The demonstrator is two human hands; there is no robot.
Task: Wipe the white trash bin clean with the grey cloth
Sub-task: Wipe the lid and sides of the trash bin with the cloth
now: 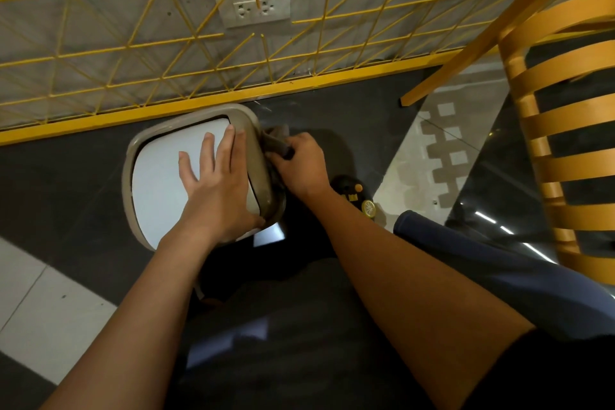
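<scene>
The white trash bin (159, 183) stands on the dark floor below me, seen from above, with a white lid inside a beige rim. My left hand (216, 183) lies flat on the lid, fingers spread, thumb hooked at the near right corner of the rim. My right hand (299, 166) is closed around the bunched grey cloth (276, 140) and presses it against the right outer side of the rim. Most of the cloth is hidden by my fingers and the rim.
A yellow wire grid fence (199, 53) with a wall socket (253, 7) behind it runs just behind the bin. A yellow slatted chair (545, 130) stands to the right. A small black and yellow object (356, 196) lies on the floor by my right wrist.
</scene>
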